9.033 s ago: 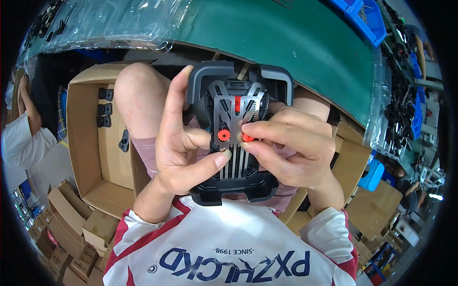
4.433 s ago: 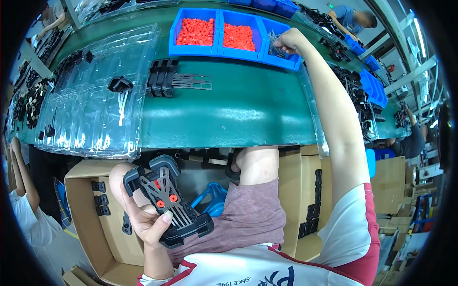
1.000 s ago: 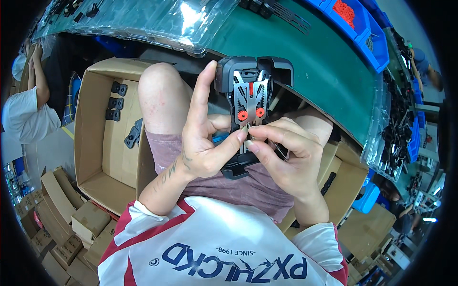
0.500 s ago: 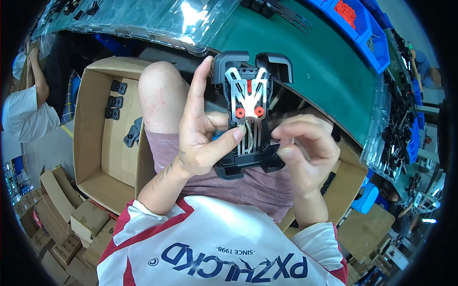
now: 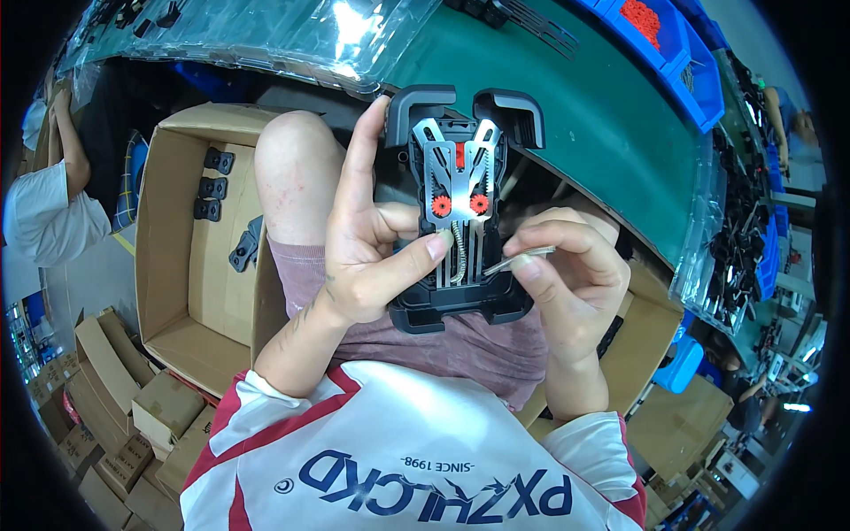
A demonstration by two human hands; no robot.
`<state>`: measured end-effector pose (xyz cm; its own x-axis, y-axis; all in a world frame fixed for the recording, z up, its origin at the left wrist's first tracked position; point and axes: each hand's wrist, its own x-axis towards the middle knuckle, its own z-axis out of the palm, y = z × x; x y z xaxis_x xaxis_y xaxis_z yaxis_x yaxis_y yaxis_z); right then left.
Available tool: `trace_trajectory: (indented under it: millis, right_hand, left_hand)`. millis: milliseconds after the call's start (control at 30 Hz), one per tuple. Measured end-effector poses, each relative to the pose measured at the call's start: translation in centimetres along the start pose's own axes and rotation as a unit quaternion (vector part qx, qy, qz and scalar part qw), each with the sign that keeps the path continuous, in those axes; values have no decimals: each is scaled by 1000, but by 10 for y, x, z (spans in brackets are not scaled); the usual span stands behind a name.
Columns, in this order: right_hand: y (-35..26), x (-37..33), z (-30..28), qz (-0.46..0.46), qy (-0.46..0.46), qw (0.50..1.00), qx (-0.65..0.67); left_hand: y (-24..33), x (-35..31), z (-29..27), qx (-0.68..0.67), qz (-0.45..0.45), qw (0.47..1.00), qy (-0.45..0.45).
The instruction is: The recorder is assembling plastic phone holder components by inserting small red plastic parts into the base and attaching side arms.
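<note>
My left hand (image 5: 367, 248) is closed around the left side of a black plastic clamp-like holder (image 5: 465, 305), above my lap. Two curved jaws stand at its far end. On its open face lie a silver metal plate (image 5: 459, 190) and two small red gears. The left thumb presses beside a coil spring (image 5: 459, 252) that sits in the holder's middle channel. My right hand (image 5: 571, 274) pinches a second thin metal spring (image 5: 522, 258) between thumb and forefinger, its left end near the holder's lower right side. Whether that end touches the holder, I cannot tell.
A cardboard box (image 5: 204, 350) with several black parts stands left of my knee; another box (image 5: 637, 341) is at the right. Beyond lies a green-topped table (image 5: 531, 111) with clear plastic sheeting and blue bins (image 5: 699, 88), one holding red pieces. A person sits at far left.
My right hand has turned the pinched spring from hanging beside the fingers to pointing left at the holder. The holder has shifted slightly in my left hand.
</note>
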<state>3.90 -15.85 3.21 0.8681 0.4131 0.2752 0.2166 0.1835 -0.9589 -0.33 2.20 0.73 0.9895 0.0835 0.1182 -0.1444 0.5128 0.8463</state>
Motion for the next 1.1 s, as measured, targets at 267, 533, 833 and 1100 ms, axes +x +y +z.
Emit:
trace_trajectory:
  millis: [267,533,833,1100]
  right_hand:
    - [-2,1,4,44,-27,998,-25]
    - [-2,-2,13,70,14,997,-10]
    - [-1,-2,5,80,-39,994,-69]
    - [-5,-4,11,108,-13,991,-84]
  left_hand:
    - [-2,-3,-4,51,10,998,-21]
    - [-4,-5,3,54,10,998,-1]
    - [-12,-6,-1,105,54,993,-9]
    - [-18,-8,-2,162,126,979,-18]
